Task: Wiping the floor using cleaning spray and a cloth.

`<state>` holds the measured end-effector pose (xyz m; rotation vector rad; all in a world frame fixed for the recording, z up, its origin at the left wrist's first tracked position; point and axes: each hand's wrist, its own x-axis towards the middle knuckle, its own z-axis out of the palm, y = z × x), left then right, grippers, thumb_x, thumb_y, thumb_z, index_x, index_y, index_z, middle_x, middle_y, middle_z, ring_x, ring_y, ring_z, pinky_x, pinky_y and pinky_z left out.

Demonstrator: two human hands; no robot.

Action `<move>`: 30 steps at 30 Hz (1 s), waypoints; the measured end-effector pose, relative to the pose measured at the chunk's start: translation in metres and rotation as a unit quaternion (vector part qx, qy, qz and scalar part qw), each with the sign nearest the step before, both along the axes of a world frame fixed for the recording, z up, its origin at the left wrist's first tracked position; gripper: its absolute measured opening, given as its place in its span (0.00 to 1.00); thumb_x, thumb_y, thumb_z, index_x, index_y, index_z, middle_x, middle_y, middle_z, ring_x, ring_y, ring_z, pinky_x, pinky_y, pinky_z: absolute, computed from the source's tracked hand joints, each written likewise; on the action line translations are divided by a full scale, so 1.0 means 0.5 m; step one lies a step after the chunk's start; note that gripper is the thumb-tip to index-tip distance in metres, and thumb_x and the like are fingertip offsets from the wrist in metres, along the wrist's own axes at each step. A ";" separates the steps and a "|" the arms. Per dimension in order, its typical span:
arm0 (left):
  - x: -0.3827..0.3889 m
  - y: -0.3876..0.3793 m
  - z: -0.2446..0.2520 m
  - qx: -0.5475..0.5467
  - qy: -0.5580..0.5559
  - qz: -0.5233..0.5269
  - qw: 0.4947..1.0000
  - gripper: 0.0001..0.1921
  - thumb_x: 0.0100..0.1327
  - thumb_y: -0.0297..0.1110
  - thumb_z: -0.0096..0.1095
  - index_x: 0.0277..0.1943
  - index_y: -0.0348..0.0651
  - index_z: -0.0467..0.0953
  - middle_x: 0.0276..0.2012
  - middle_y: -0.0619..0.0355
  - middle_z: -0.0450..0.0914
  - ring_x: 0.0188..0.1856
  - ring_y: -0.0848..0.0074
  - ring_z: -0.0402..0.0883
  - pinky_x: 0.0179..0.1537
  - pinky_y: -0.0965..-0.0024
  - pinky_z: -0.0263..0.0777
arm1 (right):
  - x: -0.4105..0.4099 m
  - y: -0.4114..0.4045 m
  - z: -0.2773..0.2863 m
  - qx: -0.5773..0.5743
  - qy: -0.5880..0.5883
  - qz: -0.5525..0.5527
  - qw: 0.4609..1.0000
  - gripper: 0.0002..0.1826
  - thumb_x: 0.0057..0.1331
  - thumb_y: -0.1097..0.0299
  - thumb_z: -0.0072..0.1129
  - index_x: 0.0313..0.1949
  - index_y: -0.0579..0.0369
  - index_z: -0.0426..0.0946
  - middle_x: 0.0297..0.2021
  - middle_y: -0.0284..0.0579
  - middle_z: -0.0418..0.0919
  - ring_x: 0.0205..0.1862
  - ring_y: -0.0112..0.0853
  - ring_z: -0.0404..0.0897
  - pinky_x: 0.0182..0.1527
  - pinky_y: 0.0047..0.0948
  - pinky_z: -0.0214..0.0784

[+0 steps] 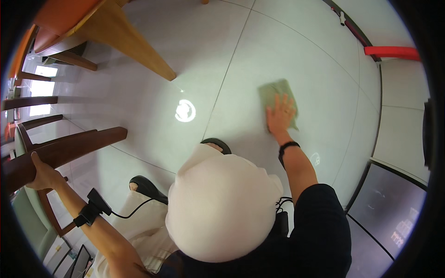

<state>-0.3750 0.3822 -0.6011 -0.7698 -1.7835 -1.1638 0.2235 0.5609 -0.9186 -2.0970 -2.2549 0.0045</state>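
Observation:
My right hand [280, 114] lies flat on a green cloth [273, 88], fingers spread, pressing it against the pale tiled floor [236, 114]. The cloth shows around the fingers, and one lower corner sticks out to the right. On the left, my left hand [47, 175] is closed around a dark brown wooden chair leg [80, 146]. The thumb lies over the top of the wood, while the rest of the grip is partly hidden.
A chair with an orange seat [64, 21] and a light wooden leg [139, 45] stands at the upper left. Green chair upholstery [29, 215] is at the lower left. Along the right are a dark glossy panel [386, 201], pale panels [399, 132] and a red bar [393, 52].

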 end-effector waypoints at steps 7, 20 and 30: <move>-0.039 -0.013 -0.006 -0.016 0.021 0.007 1.000 0.32 0.41 0.35 0.75 0.44 0.21 0.66 0.43 0.40 0.74 0.41 0.61 0.77 0.42 0.65 0.77 | 0.216 -0.184 -0.041 -0.040 0.019 -0.291 0.956 0.32 0.66 0.48 0.33 0.66 0.41 0.42 0.67 0.49 0.37 0.67 0.51 0.36 0.62 0.57 0.32; 0.000 0.030 -0.043 0.053 -0.082 -0.075 0.992 0.34 0.41 0.31 0.75 0.47 0.20 0.64 0.43 0.41 0.74 0.42 0.66 0.77 0.44 0.69 0.74 | 0.037 -0.053 -0.052 -0.074 -0.025 -0.233 0.969 0.31 0.66 0.46 0.28 0.66 0.41 0.42 0.67 0.52 0.37 0.66 0.58 0.34 0.60 0.62 0.32; 0.058 0.053 -0.090 0.030 -0.122 -0.160 0.979 0.39 0.41 0.36 0.76 0.50 0.23 0.57 0.44 0.47 0.67 0.46 0.69 0.69 0.50 0.69 0.64 | -0.423 0.071 -0.022 -0.147 0.001 0.083 0.986 0.32 0.65 0.47 0.29 0.67 0.38 0.39 0.67 0.52 0.33 0.67 0.57 0.32 0.62 0.60 0.27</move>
